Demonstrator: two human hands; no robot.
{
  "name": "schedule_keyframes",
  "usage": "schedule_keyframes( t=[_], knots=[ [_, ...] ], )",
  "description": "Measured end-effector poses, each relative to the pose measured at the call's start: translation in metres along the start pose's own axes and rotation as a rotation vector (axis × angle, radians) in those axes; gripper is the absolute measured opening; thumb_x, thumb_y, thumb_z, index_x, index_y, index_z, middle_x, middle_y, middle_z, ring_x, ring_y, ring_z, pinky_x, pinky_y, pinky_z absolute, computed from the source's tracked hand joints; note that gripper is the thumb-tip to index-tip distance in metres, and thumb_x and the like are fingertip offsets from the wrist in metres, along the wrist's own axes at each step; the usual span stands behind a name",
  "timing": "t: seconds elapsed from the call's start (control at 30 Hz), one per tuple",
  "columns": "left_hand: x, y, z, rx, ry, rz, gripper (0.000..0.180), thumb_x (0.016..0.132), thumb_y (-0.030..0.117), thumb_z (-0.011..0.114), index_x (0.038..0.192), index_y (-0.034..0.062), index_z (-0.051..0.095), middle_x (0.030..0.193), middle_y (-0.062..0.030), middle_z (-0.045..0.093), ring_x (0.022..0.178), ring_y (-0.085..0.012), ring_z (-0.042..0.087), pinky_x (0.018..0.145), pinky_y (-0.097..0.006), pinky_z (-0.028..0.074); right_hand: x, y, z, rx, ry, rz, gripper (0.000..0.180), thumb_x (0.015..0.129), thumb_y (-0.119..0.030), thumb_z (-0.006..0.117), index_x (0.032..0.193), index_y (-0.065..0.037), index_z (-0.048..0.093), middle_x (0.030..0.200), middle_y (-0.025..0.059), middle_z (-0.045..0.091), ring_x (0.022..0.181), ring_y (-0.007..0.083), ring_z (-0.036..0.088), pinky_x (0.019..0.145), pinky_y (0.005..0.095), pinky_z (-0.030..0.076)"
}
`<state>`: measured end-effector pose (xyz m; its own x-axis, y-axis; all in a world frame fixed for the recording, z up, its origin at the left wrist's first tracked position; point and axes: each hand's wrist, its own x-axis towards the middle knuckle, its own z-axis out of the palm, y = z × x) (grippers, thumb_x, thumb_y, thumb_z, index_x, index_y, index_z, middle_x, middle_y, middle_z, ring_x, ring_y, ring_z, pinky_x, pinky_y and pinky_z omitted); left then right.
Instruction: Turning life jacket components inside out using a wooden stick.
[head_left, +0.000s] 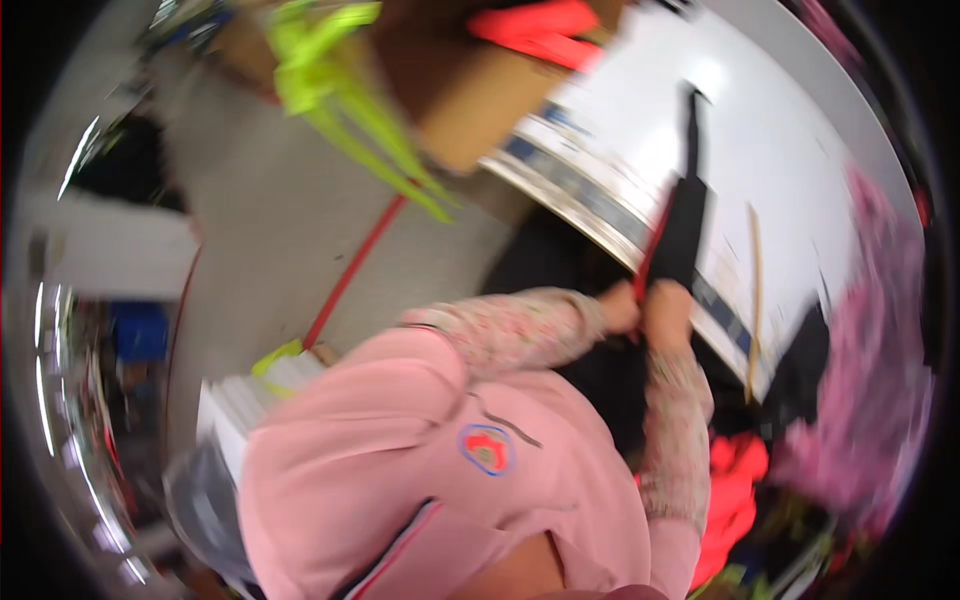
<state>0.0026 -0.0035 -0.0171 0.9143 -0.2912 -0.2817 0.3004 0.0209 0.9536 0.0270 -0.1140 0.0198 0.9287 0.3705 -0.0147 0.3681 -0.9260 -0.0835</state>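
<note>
Two hands are seen close together at the near edge of the white work surface (790, 150), both closed on the lower end of a long, narrow piece of black fabric (685, 225) with a thin red strip along its left side. The left hand (620, 307) is pinched on the red-edged side, and the right hand (668, 305) is clenched just beside it on the black cloth; the picture is blurred, so the exact finger placement cannot be told. The fabric is laid away from the hands across the surface, its far end tapering to a thin strip. It is judged light, soft and limp, likely to fold or slide if held at one point only, so a hold with both hands at the near end, spread across its width, seems suited. A thin tan stick (752, 300) lies to the right of it, apart. Purple cloth (880, 380) is heaped at the right, and a brown cardboard box (470, 90) stands beyond the surface.
</note>
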Motion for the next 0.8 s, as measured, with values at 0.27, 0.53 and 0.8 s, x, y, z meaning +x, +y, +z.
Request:
schedule_keyframes(
  t=[0.27, 0.53, 0.8],
  knots=[
    [0.0, 0.006, 0.005, -0.27, -0.186, -0.009, 0.014, 0.078, -0.003, 0.045, 0.085, -0.0074, 0.056, 0.07, -0.0184, 0.061, 0.056, -0.0273, 0.064, 0.045, -0.037, 0.052, -0.025, -0.002, -0.023, -0.008, 0.002, -0.019, 0.016, 0.071, -0.014, 0.061, 0.062, 0.0, 0.06, 0.066, 0.0161, 0.061, 0.063, 0.0313, 0.061, 0.053, 0.04, 0.047],
    [0.012, 0.007, -0.009, 0.082, -0.223, 0.139, 0.02, 0.082, 0.003, 0.044, 0.094, -0.0093, 0.054, 0.081, -0.0225, 0.063, 0.07, -0.0311, 0.065, 0.058, -0.039, 0.056, -0.019, -0.017, -0.044, 0.69, -0.099, 0.047, 0.027, 0.083, -0.007, 0.043, 0.063, 0.008, 0.052, 0.048, 0.012, 0.049, 0.043, 0.0146, 0.049, 0.039, 0.0323, 0.033],
    [0.093, -0.069, 0.001, 0.485, -0.033, 0.274, 0.02, 0.082, 0.011, 0.05, 0.088, -0.0019, 0.063, 0.091, -0.0201, 0.063, 0.085, -0.0258, 0.063, 0.075, -0.035, 0.051, -0.003, -0.002, -0.03, 0.488, -0.158, -0.108, 0.024, 0.087, -0.009, 0.042, 0.079, 0.01, 0.053, 0.065, 0.0216, 0.055, 0.058, 0.0293, 0.055, 0.052, 0.0382, 0.04]
  ],
)
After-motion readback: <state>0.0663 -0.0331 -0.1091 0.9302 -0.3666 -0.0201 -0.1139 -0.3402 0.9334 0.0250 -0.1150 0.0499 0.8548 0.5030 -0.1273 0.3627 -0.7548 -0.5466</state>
